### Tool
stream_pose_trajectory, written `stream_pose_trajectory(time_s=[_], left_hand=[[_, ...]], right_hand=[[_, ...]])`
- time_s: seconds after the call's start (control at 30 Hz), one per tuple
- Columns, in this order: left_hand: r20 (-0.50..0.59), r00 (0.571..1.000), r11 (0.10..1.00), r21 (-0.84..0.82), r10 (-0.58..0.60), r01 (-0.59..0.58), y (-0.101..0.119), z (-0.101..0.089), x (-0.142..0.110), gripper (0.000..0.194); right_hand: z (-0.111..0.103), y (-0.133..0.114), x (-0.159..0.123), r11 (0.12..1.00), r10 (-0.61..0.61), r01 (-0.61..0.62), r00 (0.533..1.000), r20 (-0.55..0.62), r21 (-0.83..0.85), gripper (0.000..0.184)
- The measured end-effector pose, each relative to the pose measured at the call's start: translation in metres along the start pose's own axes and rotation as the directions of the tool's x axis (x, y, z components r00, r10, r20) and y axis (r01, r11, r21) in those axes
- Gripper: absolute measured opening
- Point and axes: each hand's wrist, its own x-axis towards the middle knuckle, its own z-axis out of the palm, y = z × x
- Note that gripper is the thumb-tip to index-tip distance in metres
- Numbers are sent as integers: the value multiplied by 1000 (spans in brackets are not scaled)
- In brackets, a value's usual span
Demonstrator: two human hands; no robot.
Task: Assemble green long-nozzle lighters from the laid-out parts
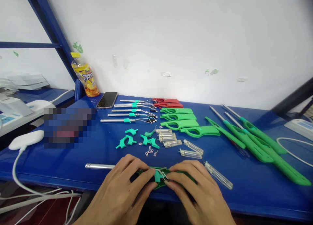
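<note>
Both my hands rest at the front edge of the blue table (pixel 73 159). My left hand (pixel 122 185) and my right hand (pixel 193 189) press with curled fingers on a green lighter body (pixel 161 182), which carries a teal trigger piece and thin white wires between my fingertips. A metal tube (pixel 99 166) sticks out to the left from under my left hand. Just beyond my hands lie loose teal triggers (pixel 128 140), small metal clips (pixel 150 151) and clear fuel tubes (pixel 190 150).
Further back lie metal tubes with teal fittings (pixel 129 114), red shells (pixel 167 103), green handle shells (pixel 181 120) and finished green lighters (pixel 256 143) at right. A phone (pixel 107 100) and a yellow drink bottle (pixel 85 75) stand by the wall. White cables hang at left.
</note>
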Motion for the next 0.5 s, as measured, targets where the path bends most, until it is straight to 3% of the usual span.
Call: stream_pose_trajectory(time_s=[0.23,0.5], left_hand=[[-24,1000,1000,-5,-9,8,-3,2,-1,20],[-101,995,999,30,-16,19,1,5,-2,26]], right_hand=[[-1,3,0,1000,-9,9,1000,-10,4,9],[-5,5,-1,999,-27,30,997,66,-35,16]])
